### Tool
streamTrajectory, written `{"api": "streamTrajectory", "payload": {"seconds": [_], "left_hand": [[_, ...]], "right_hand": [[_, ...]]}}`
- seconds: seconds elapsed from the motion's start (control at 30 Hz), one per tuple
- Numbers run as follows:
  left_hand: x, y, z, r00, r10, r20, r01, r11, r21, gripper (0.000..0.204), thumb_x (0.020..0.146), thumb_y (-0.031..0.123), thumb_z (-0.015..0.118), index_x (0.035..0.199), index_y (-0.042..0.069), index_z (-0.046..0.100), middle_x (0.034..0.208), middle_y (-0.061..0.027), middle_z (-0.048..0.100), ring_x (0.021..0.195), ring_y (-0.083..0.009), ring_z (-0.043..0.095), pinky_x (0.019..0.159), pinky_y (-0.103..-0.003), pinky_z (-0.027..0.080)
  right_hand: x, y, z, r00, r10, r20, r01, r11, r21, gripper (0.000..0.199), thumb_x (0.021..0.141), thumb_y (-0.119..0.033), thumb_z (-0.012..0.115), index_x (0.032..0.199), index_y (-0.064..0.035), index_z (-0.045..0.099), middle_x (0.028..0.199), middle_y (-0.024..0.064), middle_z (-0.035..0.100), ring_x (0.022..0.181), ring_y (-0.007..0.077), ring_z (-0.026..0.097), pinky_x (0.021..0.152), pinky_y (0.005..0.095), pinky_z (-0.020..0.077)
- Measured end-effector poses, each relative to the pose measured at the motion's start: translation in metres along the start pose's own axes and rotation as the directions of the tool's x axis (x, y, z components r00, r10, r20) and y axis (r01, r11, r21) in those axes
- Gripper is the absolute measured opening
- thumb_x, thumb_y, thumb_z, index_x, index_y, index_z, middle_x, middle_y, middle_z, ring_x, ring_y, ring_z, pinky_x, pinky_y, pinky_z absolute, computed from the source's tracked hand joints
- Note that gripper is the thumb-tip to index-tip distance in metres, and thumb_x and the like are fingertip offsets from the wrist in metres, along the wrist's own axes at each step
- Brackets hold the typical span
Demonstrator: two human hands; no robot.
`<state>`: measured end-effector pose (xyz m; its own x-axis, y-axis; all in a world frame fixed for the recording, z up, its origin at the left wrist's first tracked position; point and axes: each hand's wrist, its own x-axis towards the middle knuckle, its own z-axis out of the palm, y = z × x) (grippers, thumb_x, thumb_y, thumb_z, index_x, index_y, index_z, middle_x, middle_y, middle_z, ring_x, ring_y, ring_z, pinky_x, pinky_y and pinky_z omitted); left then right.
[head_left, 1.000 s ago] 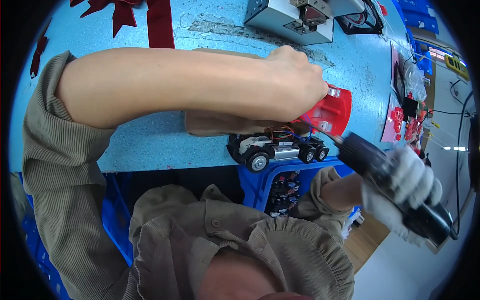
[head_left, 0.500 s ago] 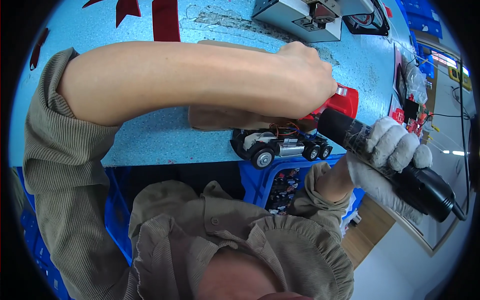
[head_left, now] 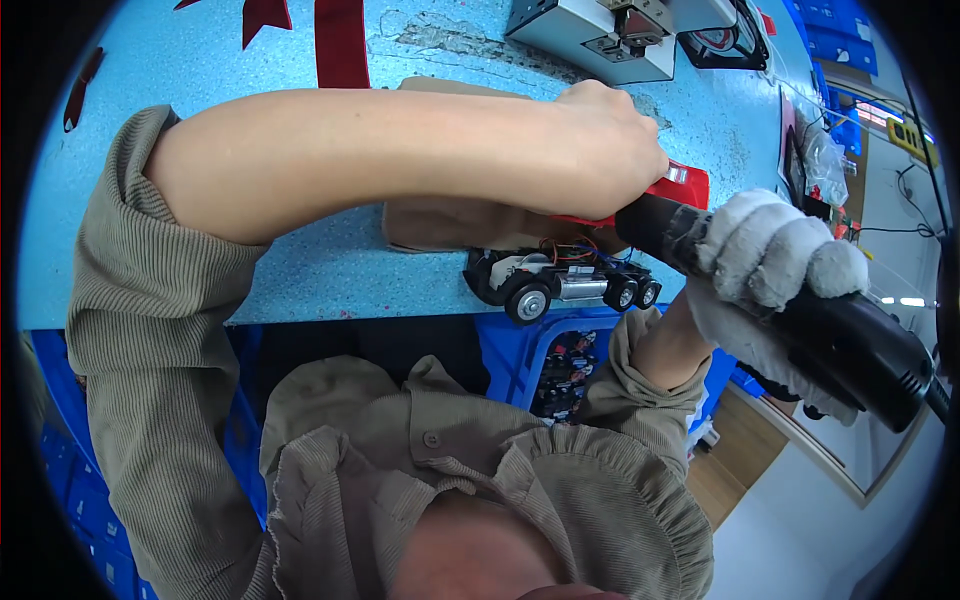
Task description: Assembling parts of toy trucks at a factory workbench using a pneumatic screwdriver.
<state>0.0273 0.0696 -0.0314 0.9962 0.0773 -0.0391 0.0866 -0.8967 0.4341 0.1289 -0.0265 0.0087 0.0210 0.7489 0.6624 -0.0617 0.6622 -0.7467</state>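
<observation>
My bare left hand (head_left: 612,150) reaches across from the left, its fingers curled on a red plastic shell (head_left: 690,188) with a small silvery patch. The hand hides most of that shell. My right hand (head_left: 780,260), in a whitish work glove, is wrapped round a black corded electric screwdriver (head_left: 850,345). The tool slants up to the left; its front end is at the red shell beside my left hand, and its tip is hidden. Just below, a toy truck chassis (head_left: 575,288) with black wheels, a silver tank and loose thin wires stands by the table's near edge.
A brown pad (head_left: 440,228) lies on the blue table (head_left: 320,285) under my left forearm. Dark red ribbons (head_left: 342,45) lie at the far left. A grey metal machine (head_left: 595,45) stands at the back. Below the edge is a blue crate (head_left: 530,375) of small dark parts.
The screwdriver and my right hand have shifted slightly, bringing its front end closer to my left hand. The red shell has tilted a little. My left hand keeps its hold.
</observation>
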Motion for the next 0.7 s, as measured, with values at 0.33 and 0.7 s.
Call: {"api": "streamTrajectory", "payload": {"seconds": [0.33, 0.7], "left_hand": [[-0.049, -0.022, 0.057, 0.874, -0.109, -0.474, -0.291, 0.662, -0.69, 0.056, 0.068, 0.009, 0.068, 0.12, 0.003, 0.048, 0.109, -0.0161, 0.057, 0.107, -0.0281, 0.053, 0.096, -0.037, 0.04], [-0.054, -0.027, 0.069, 0.848, -0.149, -0.509, -0.278, 0.692, -0.666, 0.059, 0.065, 0.007, 0.068, 0.119, -0.001, 0.047, 0.112, -0.0156, 0.056, 0.102, -0.0264, 0.057, 0.09, -0.034, 0.045]], "right_hand": [[-0.006, -0.005, 0.0, 0.996, -0.031, 0.084, 0.035, 0.998, -0.046, 0.079, 0.064, -0.081, 0.046, 0.094, -0.0076, 0.047, 0.061, -0.0009, 0.047, 0.042, 0.0112, 0.048, 0.039, 0.0252, 0.0434], [0.008, -0.004, 0.021, 0.999, 0.03, 0.024, -0.03, 0.999, -0.024, 0.077, 0.068, -0.08, 0.043, 0.092, -0.0068, 0.048, 0.064, 0.0005, 0.049, 0.047, 0.0125, 0.052, 0.043, 0.026, 0.0449]]}}
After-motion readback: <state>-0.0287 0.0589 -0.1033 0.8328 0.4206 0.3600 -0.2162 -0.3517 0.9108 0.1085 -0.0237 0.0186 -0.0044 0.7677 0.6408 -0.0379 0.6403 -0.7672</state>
